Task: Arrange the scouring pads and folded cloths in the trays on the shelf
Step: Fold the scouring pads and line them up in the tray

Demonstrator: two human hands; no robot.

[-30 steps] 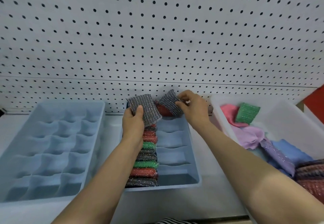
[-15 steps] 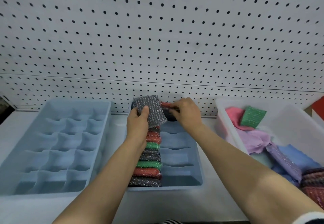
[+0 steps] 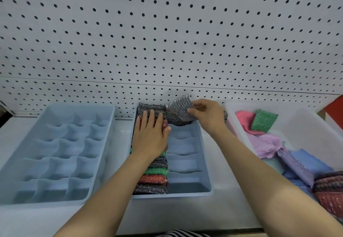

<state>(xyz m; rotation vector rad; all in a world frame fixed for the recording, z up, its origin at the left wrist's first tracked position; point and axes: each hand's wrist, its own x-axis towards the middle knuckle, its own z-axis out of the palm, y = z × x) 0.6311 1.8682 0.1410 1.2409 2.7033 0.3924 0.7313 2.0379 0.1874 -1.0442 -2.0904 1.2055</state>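
A blue divided tray [image 3: 205, 164] stands in the middle of the shelf. Its left column is packed with scouring pads [image 3: 155, 177] in silver, green and red. My left hand [image 3: 151, 134] lies flat with straight fingers on the far pads of that column, pressing them down. My right hand [image 3: 207, 115] pinches a silver scouring pad [image 3: 181, 109] upright over the far slot of the right column. The right column's nearer slots hold nothing.
A larger blue tray [image 3: 104, 118] with several empty compartments sits at the left. A clear bin [image 3: 241, 136] at the right holds pink, purple and blue cloths and a green pad [image 3: 264, 120]. A white pegboard wall [image 3: 167, 32] rises right behind the trays.
My left hand has let its silver pad down into the far end of the left column and now presses flat on it. My right hand lifted its silver pad upright over the right column.
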